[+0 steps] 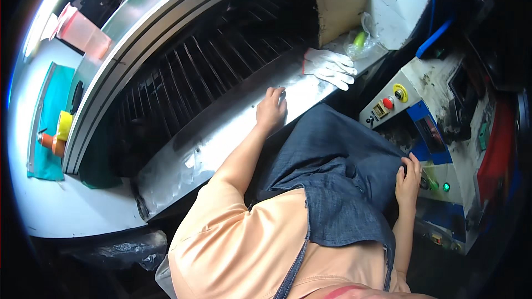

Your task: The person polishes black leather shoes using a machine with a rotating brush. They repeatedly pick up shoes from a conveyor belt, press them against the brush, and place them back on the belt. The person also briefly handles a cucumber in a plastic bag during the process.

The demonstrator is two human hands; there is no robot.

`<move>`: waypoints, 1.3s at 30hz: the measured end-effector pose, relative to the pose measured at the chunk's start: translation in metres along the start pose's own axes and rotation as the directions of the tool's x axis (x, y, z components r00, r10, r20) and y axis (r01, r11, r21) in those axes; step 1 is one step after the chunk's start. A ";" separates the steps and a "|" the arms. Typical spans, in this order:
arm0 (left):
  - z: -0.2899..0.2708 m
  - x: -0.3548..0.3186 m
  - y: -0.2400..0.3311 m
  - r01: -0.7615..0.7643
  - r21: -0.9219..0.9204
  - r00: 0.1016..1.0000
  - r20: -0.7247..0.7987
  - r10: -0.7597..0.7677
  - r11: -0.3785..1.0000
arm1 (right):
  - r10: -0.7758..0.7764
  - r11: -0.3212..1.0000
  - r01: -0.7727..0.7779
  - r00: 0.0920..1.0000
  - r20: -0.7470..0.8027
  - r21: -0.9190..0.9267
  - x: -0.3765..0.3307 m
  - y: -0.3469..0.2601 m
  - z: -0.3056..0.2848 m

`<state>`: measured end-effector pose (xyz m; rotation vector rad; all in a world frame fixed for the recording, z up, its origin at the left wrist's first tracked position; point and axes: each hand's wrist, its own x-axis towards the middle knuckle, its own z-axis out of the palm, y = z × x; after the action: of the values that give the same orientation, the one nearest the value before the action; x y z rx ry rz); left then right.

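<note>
My left hand (271,109) rests on a shiny metal ledge (221,141), its fingers stretched forward and a little bent. A small dark spot shows beside the fingertips; whether it is a thing or a shadow I cannot tell. At my right side, my right hand (409,180) has its fingers closed at the outer edge of the dark blue apron (338,144), whose cloth reaches out to it. White work gloves (330,68) lie on the ledge to the right of my left hand. Past them sits a clear plastic bag (363,44) with something green in it.
Beyond the ledge is a dark slatted bed (205,61) under a curved metal frame (160,8). A control box with a red button (388,102) stands at my right. On the left are a pink plastic container (83,32), a yellow tape roll (64,125) and a teal pouch (50,116).
</note>
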<state>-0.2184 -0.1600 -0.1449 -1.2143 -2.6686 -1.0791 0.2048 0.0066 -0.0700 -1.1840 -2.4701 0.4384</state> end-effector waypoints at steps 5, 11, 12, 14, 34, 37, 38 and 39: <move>0.001 0.006 -0.003 0.014 -0.013 0.999 0.036 -0.013 1.000 | -0.128 0.961 0.134 0.991 0.044 -0.240 0.008 0.008 0.056; 0.001 0.006 -0.005 0.017 -0.064 0.999 0.029 -0.015 0.998 | -0.098 0.971 0.102 0.995 0.026 -0.215 0.017 0.009 0.066; 0.000 0.005 -0.005 0.002 -0.075 1.000 0.021 -0.001 0.997 | -0.101 0.972 0.102 0.995 0.015 -0.211 0.017 0.010 0.068; 0.002 0.006 -0.006 -0.023 -0.080 0.999 0.025 0.025 0.997 | -0.101 0.976 0.096 0.995 -0.014 -0.196 0.016 0.010 0.070; 0.000 0.004 -0.008 0.008 -0.041 0.999 0.043 -0.006 0.999 | -0.119 0.984 0.111 0.992 -0.052 -0.143 0.010 0.009 0.065; 0.000 0.005 -0.009 0.007 -0.050 0.999 0.035 -0.005 0.999 | -0.137 0.981 0.131 0.990 -0.034 -0.140 0.014 0.001 0.064; 0.001 0.004 -0.010 0.010 -0.047 0.999 0.035 -0.008 0.999 | -0.143 0.980 0.138 0.989 -0.025 -0.140 0.014 -0.003 0.063; 0.001 0.004 -0.011 0.013 -0.044 0.999 0.036 -0.011 0.999 | -0.148 0.979 0.144 0.989 -0.018 -0.145 0.013 -0.006 0.063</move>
<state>-0.2283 -0.1620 -0.1510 -1.2378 -2.6953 -1.1344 0.1647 0.0060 -0.1210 -1.0432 -2.5775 0.2048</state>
